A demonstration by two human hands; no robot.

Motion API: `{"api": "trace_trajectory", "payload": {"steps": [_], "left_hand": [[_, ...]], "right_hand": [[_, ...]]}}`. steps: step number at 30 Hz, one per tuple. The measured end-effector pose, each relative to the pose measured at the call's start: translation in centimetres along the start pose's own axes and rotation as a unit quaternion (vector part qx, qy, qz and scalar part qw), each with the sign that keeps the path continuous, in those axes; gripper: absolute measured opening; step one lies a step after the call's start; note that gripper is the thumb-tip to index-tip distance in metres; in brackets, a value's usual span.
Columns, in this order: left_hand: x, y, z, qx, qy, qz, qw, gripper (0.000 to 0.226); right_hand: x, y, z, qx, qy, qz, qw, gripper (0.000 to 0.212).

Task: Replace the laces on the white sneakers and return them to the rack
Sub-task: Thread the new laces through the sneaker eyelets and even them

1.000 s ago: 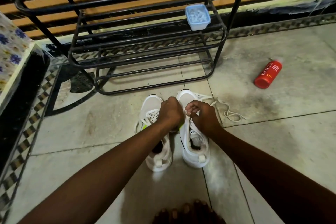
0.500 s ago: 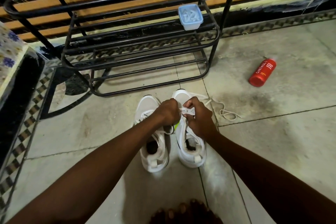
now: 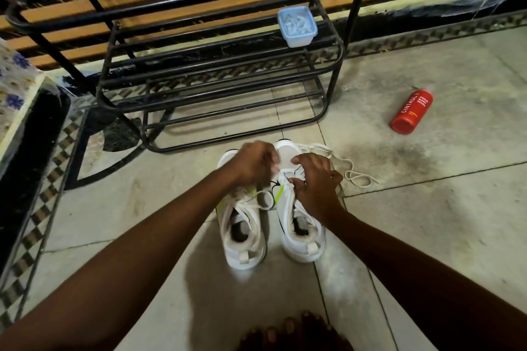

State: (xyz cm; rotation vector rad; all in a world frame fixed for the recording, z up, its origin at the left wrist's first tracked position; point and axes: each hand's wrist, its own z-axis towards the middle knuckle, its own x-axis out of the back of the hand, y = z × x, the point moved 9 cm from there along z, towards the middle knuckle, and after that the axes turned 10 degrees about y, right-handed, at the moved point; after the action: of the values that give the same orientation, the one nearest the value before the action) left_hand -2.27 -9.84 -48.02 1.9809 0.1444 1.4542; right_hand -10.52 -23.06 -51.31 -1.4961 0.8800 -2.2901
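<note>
The pair stands on the floor [image 3: 427, 222], heels toward us and toes just short of the bottom front rail of the rack [image 3: 216, 85]; neither shoe is on it yet. Our left hand [image 3: 253, 164] and right hand [image 3: 316, 179] are close together over the forefoot of the right sneaker [image 3: 302, 239], fingers curled on the lace [image 3: 356, 175]. The left is blurred, so we cannot tell just where it pinches.

As we judge it, a hard pull could draw the free length, looped on the floor to the right, into a knot, or leave the ends uneven. We could skip an eyelet hidden under our knuckles. Slack from the left sneaker [image 3: 242, 242] spills toward the right one, and we could catch it by mistake.
</note>
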Motion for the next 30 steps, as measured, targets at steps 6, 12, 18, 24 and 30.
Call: {"api": "trace_trajectory", "payload": {"steps": [6, 12, 18, 24, 30], "left_hand": [[-1.5, 1.7, -0.9, -0.078, 0.071, 0.030, 0.994, 0.017], [-1.3, 1.0, -0.4, -0.048, 0.072, 0.014, 0.996, 0.024], [-1.9, 0.6, -0.5, -0.070, 0.035, -0.013, 0.997, 0.018], [-1.8, 1.4, -0.6, -0.081, 0.066, -0.020, 0.994, 0.024], [-1.7, 2.1, -0.9, -0.143, 0.054, 0.098, 0.983, 0.016]], "right_hand": [[0.5, -0.2, 0.0, -0.001, 0.012, -0.003, 1.000, 0.039], [0.6, -0.6, -0.1, 0.024, 0.010, -0.026, 0.999, 0.044], [0.5, -0.7, -0.1, 0.022, 0.010, -0.016, 1.000, 0.039], [0.7, -0.7, -0.1, 0.038, 0.020, -0.021, 0.999, 0.036], [0.4, -0.3, -0.3, 0.028, 0.023, -0.052, 0.998, 0.039]]}}
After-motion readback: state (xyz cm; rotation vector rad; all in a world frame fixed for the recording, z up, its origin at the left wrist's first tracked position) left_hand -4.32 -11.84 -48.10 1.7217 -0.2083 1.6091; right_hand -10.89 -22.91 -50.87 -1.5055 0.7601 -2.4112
